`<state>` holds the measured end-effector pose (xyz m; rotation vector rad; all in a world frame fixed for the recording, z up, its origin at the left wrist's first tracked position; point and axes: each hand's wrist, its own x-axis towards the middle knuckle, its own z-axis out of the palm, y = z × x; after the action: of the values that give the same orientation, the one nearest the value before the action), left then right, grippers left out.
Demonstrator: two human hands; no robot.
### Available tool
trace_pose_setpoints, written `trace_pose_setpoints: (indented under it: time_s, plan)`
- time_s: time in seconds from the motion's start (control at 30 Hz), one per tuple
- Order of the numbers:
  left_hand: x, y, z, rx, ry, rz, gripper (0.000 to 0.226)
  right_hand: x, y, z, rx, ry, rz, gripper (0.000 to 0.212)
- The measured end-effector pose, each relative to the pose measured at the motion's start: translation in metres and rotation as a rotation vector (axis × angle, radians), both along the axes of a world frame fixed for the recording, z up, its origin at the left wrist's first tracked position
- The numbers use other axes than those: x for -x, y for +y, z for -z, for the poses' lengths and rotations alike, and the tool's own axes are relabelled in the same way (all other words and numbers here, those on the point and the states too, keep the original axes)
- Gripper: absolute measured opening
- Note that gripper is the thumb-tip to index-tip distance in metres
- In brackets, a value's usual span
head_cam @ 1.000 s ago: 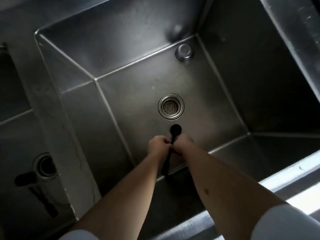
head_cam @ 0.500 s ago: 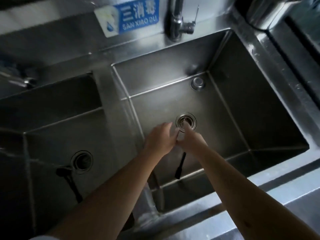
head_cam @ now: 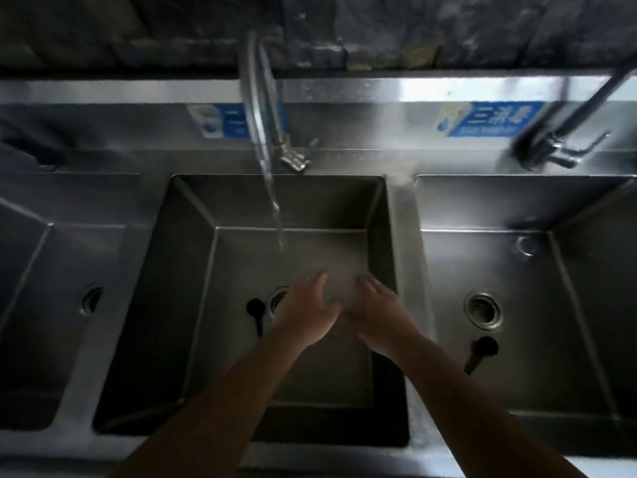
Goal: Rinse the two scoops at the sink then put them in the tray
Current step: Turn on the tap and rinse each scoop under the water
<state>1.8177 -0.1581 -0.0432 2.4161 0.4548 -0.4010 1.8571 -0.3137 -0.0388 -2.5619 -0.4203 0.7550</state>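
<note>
One black scoop (head_cam: pixel 255 313) lies on the floor of the middle basin (head_cam: pixel 193 305), beside its drain and just left of my left hand. A second black scoop (head_cam: pixel 482 352) lies in the right basin (head_cam: pixel 568 322), below that drain. My left hand (head_cam: pixel 310 313) and my right hand (head_cam: pixel 381 313) are over the middle basin, heels together and fingers spread, with nothing in them. Water streams from the curved tap (head_cam: pixel 256 108) and falls just beyond my fingertips.
A third basin (head_cam: pixel 51 322) is at the left. A second tap (head_cam: pixel 565 132) stands behind the right basin. Blue labels (head_cam: pixel 489 119) are stuck on the steel backsplash. The right drain (head_cam: pixel 482 309) has a strainer. No tray is in view.
Both hands let go of the scoop in the right basin, where it now lies, and moved left into the middle basin under the running tap. The view has lifted and widened.
</note>
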Motion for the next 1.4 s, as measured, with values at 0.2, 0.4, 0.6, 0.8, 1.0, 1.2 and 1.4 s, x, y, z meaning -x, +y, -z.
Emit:
trace_pose_setpoints:
  time_s: [0.2, 0.4, 0.6, 0.8, 1.0, 1.2, 1.4]
  plan:
    - [0.029, 0.075, 0.033, -0.009, 0.004, -0.121, 0.048, 0.012, 0.092, 0.023, -0.015, 0.074, -0.098, 0.059]
    - [0.052, 0.127, 0.087, 0.071, 0.144, -0.154, 0.041, 0.016, 0.150, 0.074, 0.079, 0.110, -0.200, 0.049]
    - [0.072, 0.159, 0.170, 0.103, 0.327, -0.231, 0.043, 0.031, 0.185, 0.161, 0.133, 0.287, -0.056, 0.054]
    - [0.063, 0.170, 0.235, 0.234, 0.386, -0.404, 0.036, 0.057, 0.211, 0.229, 0.135, 0.342, -0.060, 0.022]
    - [0.059, 0.174, 0.266, 0.267, 0.349, -0.432, 0.020, 0.069, 0.229, 0.250, 0.111, 0.323, -0.010, 0.018]
    - [0.064, 0.174, 0.239, 0.419, 0.336, -0.393, 0.011, 0.076, 0.209, 0.227, -0.103, 0.538, 0.285, 0.012]
    - [0.058, 0.144, 0.185, 0.686, 0.266, -0.496, 0.008, 0.088, 0.169, 0.164, -0.419, 0.770, 0.671, 0.013]
